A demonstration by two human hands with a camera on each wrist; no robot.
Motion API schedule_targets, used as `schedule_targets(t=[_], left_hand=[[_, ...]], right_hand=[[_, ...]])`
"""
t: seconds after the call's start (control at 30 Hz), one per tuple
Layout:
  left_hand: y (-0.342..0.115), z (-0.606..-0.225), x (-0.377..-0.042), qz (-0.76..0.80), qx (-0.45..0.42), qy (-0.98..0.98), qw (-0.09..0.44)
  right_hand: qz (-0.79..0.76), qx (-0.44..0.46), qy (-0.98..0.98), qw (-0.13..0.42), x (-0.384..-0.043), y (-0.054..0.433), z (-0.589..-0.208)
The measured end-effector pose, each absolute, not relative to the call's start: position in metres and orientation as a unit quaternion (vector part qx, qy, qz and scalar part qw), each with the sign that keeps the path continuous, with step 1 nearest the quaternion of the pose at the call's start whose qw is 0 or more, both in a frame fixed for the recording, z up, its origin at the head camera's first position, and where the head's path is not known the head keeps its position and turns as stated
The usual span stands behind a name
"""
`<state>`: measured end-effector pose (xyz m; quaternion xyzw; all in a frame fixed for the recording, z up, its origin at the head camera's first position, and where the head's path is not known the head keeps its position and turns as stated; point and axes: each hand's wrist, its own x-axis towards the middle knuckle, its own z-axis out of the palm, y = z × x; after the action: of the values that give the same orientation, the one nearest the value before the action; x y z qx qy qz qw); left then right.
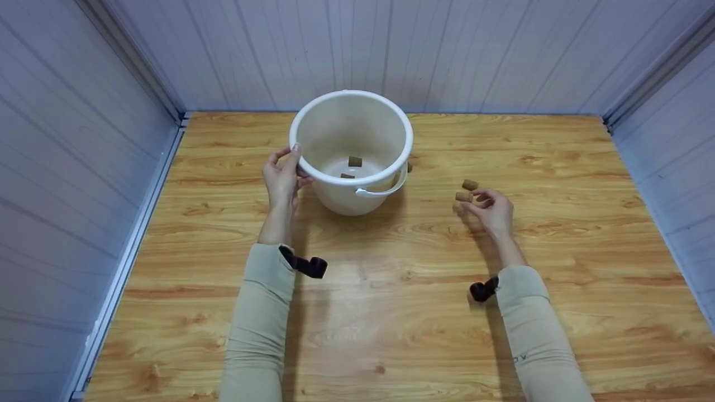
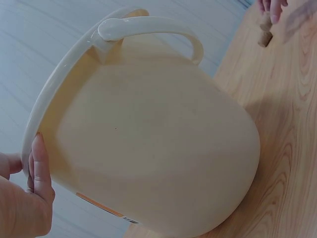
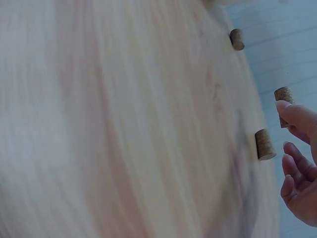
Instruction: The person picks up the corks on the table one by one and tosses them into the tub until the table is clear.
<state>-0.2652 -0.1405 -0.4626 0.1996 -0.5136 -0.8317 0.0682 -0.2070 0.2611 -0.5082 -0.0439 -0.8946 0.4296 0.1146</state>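
A cream bucket point(image 1: 351, 198) with a white rim stands toward the back of the wooden table. My left hand point(image 1: 281, 176) grips its left rim, with the thumb over the edge and fingers outside; the left wrist view shows this hand point(image 2: 29, 193) at the rim. Inside the bucket lie a cork point(image 1: 354, 161) and another, partly hidden cork point(image 1: 347, 176). To the right, my right hand point(image 1: 494, 212) pinches a cork point(image 3: 284, 94) between thumb and fingers, held above the table. Close by lies another cork point(image 3: 266, 145).
One more cork point(image 3: 237, 39) lies just right of the bucket, mostly hidden behind it in the head view. The bucket's handle point(image 1: 385, 192) hangs down at its front right. Panelled walls point(image 1: 447, 56) enclose the wooden table point(image 1: 380, 312) at the back and both sides.
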Motion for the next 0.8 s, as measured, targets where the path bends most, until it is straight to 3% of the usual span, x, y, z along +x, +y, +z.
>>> schedule_targets(t=[0.13, 0.47, 0.8], left_hand=[[-0.148, -0.490, -0.285, -0.836, 0.198, -0.507, 0.065], [-0.126, -0.409, -0.230, -0.826, 0.210, -0.519, 0.063], [-0.126, -0.406, -0.228, -0.818, 0.212, -0.531, 0.062]], right_hand=[[0.444, -0.027, -0.886, 0.132, -0.208, 0.256, -0.500], [0.462, -0.004, -0.874, 0.150, -0.209, 0.243, -0.478], [0.468, 0.032, -0.866, 0.173, -0.207, 0.229, -0.454]])
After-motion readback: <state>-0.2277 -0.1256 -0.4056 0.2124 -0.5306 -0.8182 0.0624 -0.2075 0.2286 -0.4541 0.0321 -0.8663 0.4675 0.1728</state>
